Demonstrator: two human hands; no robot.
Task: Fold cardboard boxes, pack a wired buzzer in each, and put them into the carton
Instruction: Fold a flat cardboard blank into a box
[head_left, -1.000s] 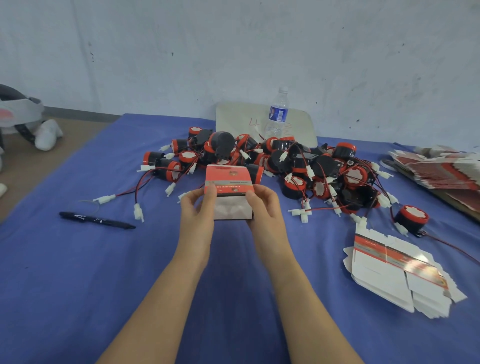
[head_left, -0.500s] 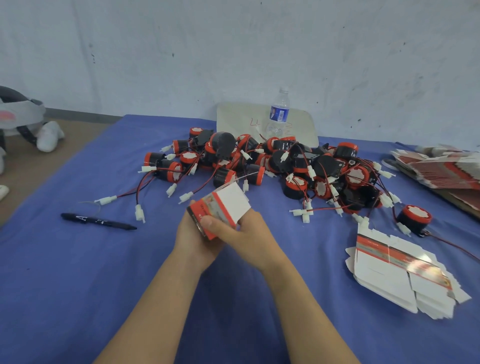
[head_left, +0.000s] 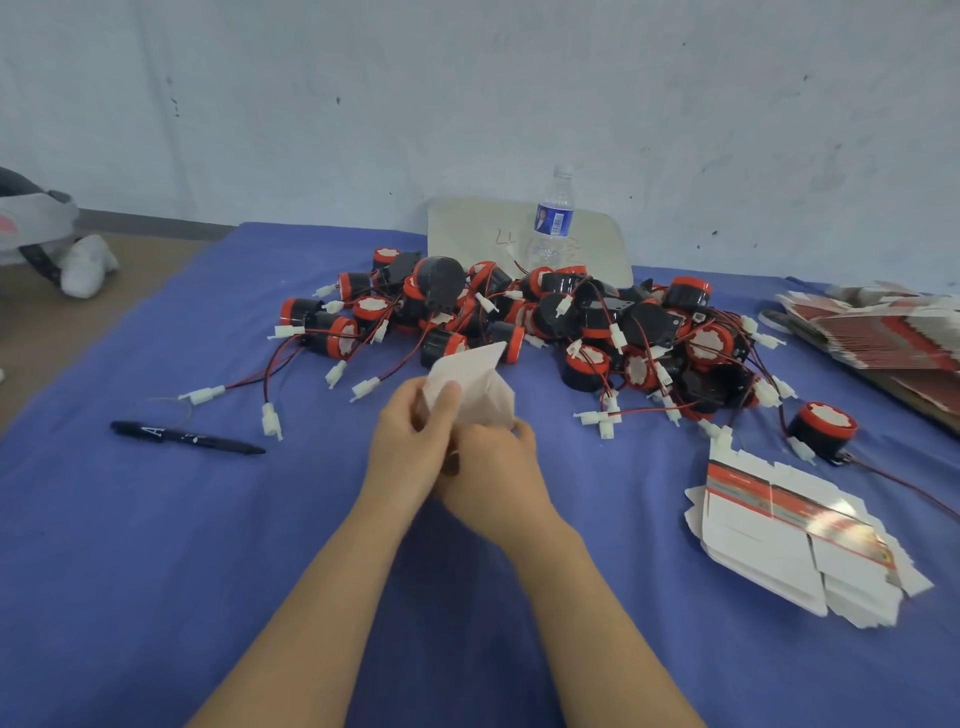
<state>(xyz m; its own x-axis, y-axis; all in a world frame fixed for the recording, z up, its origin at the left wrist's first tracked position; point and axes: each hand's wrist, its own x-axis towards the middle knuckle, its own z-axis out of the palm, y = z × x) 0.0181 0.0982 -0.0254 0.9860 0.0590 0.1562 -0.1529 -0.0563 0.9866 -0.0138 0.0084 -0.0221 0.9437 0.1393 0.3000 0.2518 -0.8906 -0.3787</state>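
Both hands hold one small cardboard box (head_left: 475, 387) above the blue table (head_left: 156, 545), its plain white side and a raised flap facing me. My left hand (head_left: 410, 447) grips its left side with the thumb pressed on the white face. My right hand (head_left: 493, 478) grips it from below and the right. Behind the box lies a pile of black-and-red wired buzzers (head_left: 545, 327) with red-black leads and white plugs. One buzzer (head_left: 823, 426) sits apart on the right. A stack of flat unfolded boxes (head_left: 789, 540) lies at the near right. No carton is in view.
A black marker (head_left: 187, 437) lies on the left. A water bottle (head_left: 551, 223) stands before a white board (head_left: 467, 234) at the back. More flat boxes (head_left: 883, 332) are piled at the far right edge. Floor and a white-grey object (head_left: 47, 234) lie to the left.
The box was held up with its red printed face toward me. It has been turned over in both hands, so the white side and a flap now face me.
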